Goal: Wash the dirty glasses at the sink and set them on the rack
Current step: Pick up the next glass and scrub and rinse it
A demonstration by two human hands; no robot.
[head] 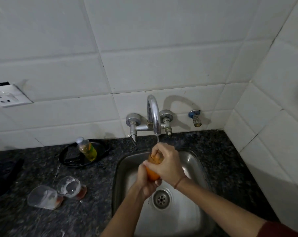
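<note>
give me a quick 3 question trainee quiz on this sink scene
1. True or false: both hands hold the orange-tinted glass under the chrome tap.
2. How many soapy clear glasses lie on the dark granite counter?
3. The yellow-green soap bottle sits: A) in the steel sink B) on a black round tray C) on a rack

Key: 1 true; 2 two; 3 B. Left hand, right hand.
</note>
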